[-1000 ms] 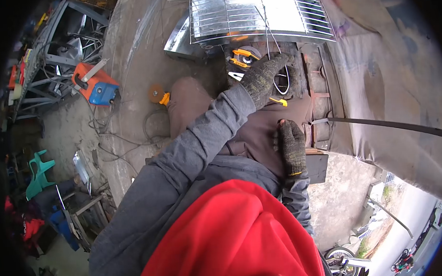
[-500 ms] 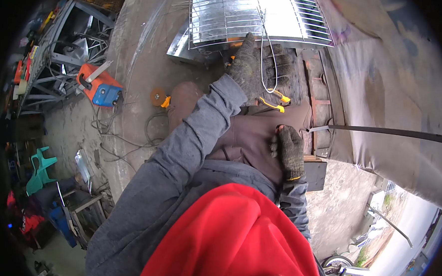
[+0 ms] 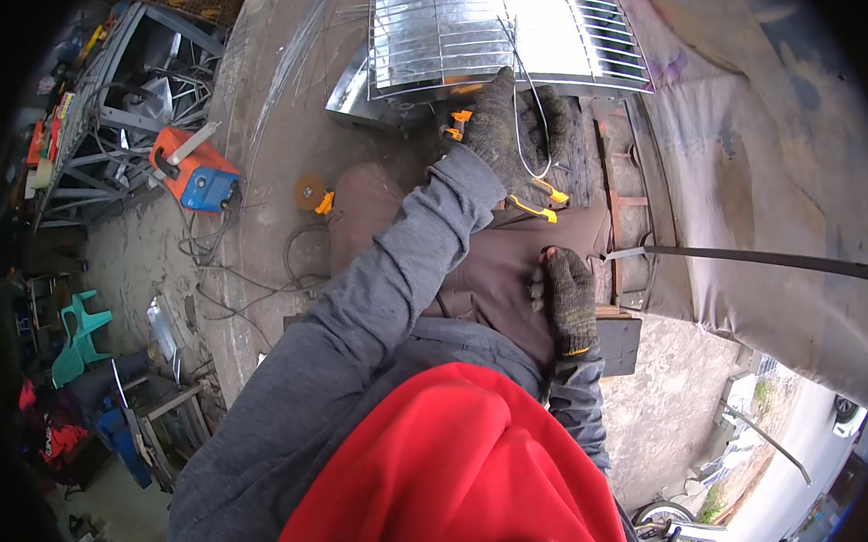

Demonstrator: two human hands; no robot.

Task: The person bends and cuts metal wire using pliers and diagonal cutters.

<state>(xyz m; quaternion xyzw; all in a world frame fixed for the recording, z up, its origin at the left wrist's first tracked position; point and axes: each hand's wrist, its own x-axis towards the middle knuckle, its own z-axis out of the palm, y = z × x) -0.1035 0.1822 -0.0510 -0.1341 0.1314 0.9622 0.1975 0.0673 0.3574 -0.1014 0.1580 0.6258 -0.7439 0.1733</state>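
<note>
My left hand (image 3: 496, 135), in a dark knitted work glove, is closed around a bent wire loop (image 3: 522, 153). The loop's upper part crosses the front edge of a wire rack (image 3: 442, 45), which lies over shiny sheet metal (image 3: 528, 6). Just below this hand are the yellow handles of a hand tool (image 3: 534, 209); its head is hidden. My right hand (image 3: 568, 303), also gloved, rests by my right thigh (image 3: 512, 267) with its fingers curled. What they hold, if anything, is hidden.
An orange and blue machine (image 3: 198, 175) with a cable stands at the left, near a grinding disc (image 3: 309, 190). A metal frame (image 3: 117, 121) holds scrap behind it. A grey tarp (image 3: 744, 186) hangs at the right, crossed by a dark strap (image 3: 767, 261). A green chair (image 3: 79, 334) is far left.
My left hand and forearm have shifted slightly right, and the wire loop's lower end has moved with them. My right hand has stayed put. A white car has appeared on the road at right.
</note>
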